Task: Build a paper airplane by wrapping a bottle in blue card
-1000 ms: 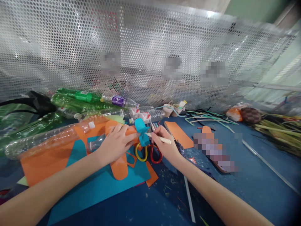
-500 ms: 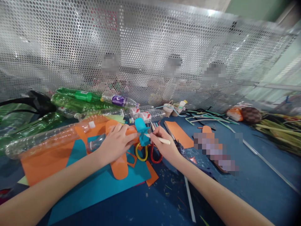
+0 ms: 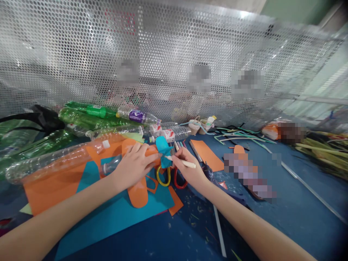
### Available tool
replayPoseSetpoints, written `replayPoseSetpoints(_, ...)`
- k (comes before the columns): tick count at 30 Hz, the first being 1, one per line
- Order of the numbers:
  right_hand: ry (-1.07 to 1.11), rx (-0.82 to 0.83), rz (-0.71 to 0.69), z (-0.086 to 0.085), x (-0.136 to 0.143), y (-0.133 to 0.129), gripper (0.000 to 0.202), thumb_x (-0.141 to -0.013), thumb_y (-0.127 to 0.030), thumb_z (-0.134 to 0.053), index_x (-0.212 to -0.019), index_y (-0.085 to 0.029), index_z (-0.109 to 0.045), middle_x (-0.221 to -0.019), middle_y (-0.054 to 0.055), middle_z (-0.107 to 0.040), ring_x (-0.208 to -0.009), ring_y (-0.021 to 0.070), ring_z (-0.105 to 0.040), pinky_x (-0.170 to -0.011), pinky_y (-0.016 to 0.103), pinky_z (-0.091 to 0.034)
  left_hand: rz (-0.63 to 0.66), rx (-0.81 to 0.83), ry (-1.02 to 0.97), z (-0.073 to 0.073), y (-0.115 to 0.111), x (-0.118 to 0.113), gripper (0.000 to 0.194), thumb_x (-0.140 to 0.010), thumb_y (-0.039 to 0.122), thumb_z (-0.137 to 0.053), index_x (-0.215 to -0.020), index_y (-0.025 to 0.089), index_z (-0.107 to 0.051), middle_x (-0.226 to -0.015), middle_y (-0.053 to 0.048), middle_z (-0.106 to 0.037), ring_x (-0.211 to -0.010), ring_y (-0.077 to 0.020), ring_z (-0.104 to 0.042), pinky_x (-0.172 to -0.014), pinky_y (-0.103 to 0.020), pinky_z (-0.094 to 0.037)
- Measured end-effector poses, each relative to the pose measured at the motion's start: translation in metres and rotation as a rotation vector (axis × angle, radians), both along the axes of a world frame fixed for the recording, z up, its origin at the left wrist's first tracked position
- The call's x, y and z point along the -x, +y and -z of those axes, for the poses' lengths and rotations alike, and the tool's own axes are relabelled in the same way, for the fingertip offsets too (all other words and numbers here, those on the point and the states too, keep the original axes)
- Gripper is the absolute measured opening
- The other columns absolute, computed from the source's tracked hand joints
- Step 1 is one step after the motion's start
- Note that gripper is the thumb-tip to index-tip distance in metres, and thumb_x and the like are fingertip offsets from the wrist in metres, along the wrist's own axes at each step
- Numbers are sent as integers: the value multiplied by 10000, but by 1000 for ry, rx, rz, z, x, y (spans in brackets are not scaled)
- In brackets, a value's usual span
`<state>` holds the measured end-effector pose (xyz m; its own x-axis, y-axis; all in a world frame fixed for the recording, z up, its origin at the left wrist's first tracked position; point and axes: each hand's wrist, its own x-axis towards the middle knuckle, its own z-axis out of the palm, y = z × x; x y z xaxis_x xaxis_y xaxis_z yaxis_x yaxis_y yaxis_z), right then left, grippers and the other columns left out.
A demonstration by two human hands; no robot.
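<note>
My left hand (image 3: pixel 137 161) lies over an orange paper cutout (image 3: pixel 138 194) with its fingers stretched to the right. One fingertip presses the edge of a small blue paper piece (image 3: pixel 162 143). My right hand (image 3: pixel 189 165) grips a slim white marker (image 3: pixel 187 164) like a pen. The marker's tip touches or nearly touches the blue piece. Below it show a yellow scissor handle loop (image 3: pixel 157 177) and a red scissor handle loop (image 3: pixel 175 178); the blades are hidden. A clear bottle neck (image 3: pixel 107 168) pokes out left of my left hand.
Orange sheets (image 3: pixel 54 192) and a large blue sheet (image 3: pixel 108 224) lie under my left arm. Behind them are green bottles (image 3: pixel 81 117) and clear bottles (image 3: pixel 178 133). An orange card (image 3: pixel 208 155) and tubes (image 3: pixel 240 137) lie rightward. A perforated metal panel (image 3: pixel 163 50) stands behind.
The white marker has shifted slightly left and down over the blue paper piece, moved by my right hand. My left hand stays in place.
</note>
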<state>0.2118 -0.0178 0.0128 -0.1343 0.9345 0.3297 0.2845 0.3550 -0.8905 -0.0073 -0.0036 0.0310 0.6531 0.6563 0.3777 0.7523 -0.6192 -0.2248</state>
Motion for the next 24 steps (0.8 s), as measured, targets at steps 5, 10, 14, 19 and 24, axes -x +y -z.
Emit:
replayPoseSetpoints(5, -11, 4, 12, 1, 0, 0, 209, -901, -333, -510, -737, -253, -408, -633, -39, -547, -599, 158, -533, -572, 289, -405, 18, 25, -43, 0, 1, 0, 332, -958, 354, -452, -1274, 355, -553, -1127, -114, -498, -953, -288, -450, -797, -416, -411)
replayPoseSetpoints(10, 6, 11, 3, 0, 0, 0, 198, -902, -324, -506, -746, -254, -408, -629, -41, -541, -592, 154, -523, -568, 289, -397, 4, 35, -22, -1, -1, 0, 344, -954, 332, -459, -1286, 355, -545, -1118, -118, -503, -947, -297, -452, -786, -416, -411)
replayPoseSetpoints(14, 38, 5, -11, 1, 1, 0, 182, -902, -315, -513, -761, -254, -416, -632, -44, -540, -598, 155, -525, -567, 290, -391, 3, 35, -27, -2, -1, -1, 342, -954, 347, -461, -1285, 357, -547, -1122, -117, -500, -962, -299, -449, -790, -417, -410)
replayPoseSetpoints(19, 21, 6, 13, 0, 1, -1, 197, -893, -301, -517, -735, -254, -409, -615, -45, -532, -582, 154, -518, -560, 290, -390, -3, 16, 9, -2, 0, -1, 353, -959, 343, -454, -1306, 360, -519, -1121, -120, -490, -954, -294, -449, -783, -414, -416)
replayPoseSetpoints(24, 32, 15, 11, 0, 0, 0, 194, -895, -301, -516, -737, -255, -414, -613, -46, -534, -581, 156, -516, -562, 290, -396, -3, 4, 22, -1, 0, 0, 350, -957, 349, -457, -1302, 354, -517, -1110, -116, -487, -950, -288, -448, -783, -411, -420)
